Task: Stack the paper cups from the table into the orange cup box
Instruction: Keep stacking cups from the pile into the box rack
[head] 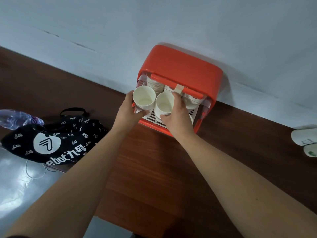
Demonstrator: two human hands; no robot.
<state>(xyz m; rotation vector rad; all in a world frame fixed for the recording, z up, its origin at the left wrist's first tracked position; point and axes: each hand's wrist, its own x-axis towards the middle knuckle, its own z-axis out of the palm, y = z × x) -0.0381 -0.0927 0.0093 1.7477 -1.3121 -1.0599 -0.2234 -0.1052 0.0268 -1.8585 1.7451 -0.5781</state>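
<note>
1. Against the pale wall (154, 23), at the back of the brown wooden table (145, 169), the orange plastic cup box (180, 66) stands with its front open toward you.
2. Your left hand (127, 109) grasps a white paper cup (144, 100) by its side, mouth toward the camera, just at the left of the box opening. Layered rims below its mouth suggest several cups nested together.
3. Your right hand (178, 115) is wrapped around a second white paper cup (164, 104), thumb on the near side and fingers on the far side. It touches the first cup, above the white slatted tray (152, 118) in the box floor.
4. Inside the box, more stacked white cups (155, 85) sit behind the two you hold, and another stack (193, 101) is at the right.
5. To your left lie a black fabric bag with white print (51, 141) and a clear plastic bottle (17, 117).
6. At the table's right edge lie two more white paper cups (305, 138).
</note>
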